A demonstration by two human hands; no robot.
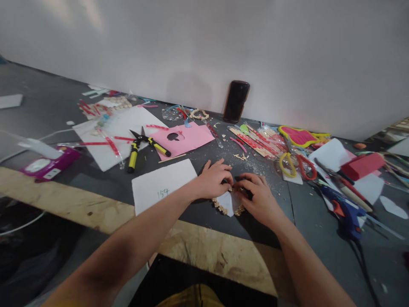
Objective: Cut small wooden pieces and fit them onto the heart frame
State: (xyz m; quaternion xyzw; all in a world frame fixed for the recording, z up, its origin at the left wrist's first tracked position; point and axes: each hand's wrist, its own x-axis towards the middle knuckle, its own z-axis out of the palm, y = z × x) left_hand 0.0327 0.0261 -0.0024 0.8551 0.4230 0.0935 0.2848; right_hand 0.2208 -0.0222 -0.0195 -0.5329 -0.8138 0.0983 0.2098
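A small white paper piece (226, 204) edged with light wooden bits lies on the dark table near its front edge. My left hand (214, 179) reaches over it, thumb and fingers closed at its far edge. From the other side my right hand (259, 197) has its bent fingers closed on the same edge, close to the left fingertips. Both hands cover much of the piece, and the exact contact under the fingers is hidden. Beside my left forearm lies a white sheet (150, 187) with a green handwritten number.
Yellow-black pliers (133, 154) and pink paper (194, 138) lie at left centre, past a purple device (51, 164). A phone (236, 101) leans on the wall. Right are red-and-yellow scissors (307, 167), matchsticks (252, 143) and a blue glue gun (347, 213) with its cable.
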